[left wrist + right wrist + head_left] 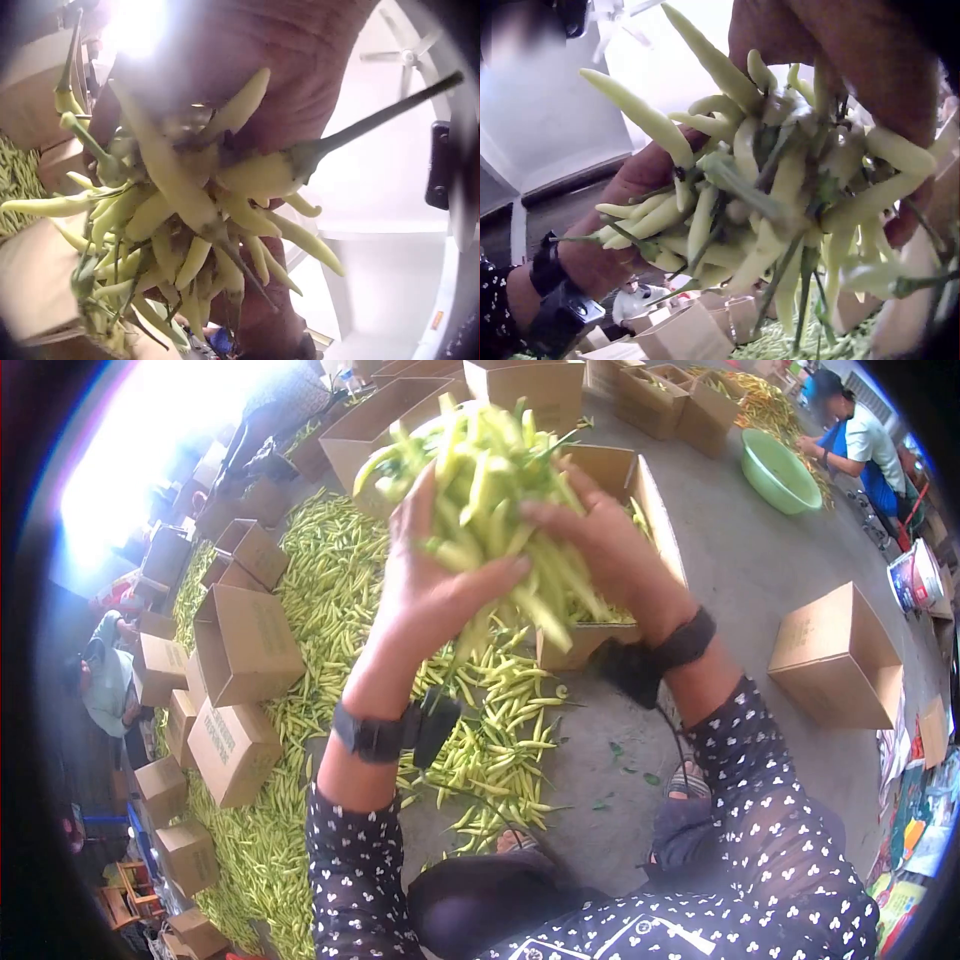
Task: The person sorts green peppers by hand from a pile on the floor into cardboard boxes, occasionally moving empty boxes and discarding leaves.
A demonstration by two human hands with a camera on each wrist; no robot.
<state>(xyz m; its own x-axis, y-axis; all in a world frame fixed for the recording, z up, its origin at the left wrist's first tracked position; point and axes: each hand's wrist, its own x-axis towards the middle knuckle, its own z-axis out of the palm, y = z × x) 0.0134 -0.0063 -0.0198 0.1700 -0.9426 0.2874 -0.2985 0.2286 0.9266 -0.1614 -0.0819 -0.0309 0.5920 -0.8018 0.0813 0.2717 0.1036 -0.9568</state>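
Observation:
A big bunch of pale green chili peppers [485, 475] is lifted up between both hands, over the pile and beside a cardboard box [655, 525] that has peppers in it. From the left side, my left hand [425, 560] grips the bunch, thumb across its lower front. My right hand [610, 535] holds it from the other side with bent fingers. The right wrist view has the peppers [765, 195] close up, stems pointing several ways, with the left hand [641, 180] behind them. Peppers [180, 202] also fill the middle of the left wrist view.
Loose peppers [330, 590] cover the floor on the left, with several open cartons [245, 650] standing among them. An open box [840, 655] stands at right. Farther back are a green basin [780, 472] and a seated person [865, 445]. Another person [105, 675] is at far left.

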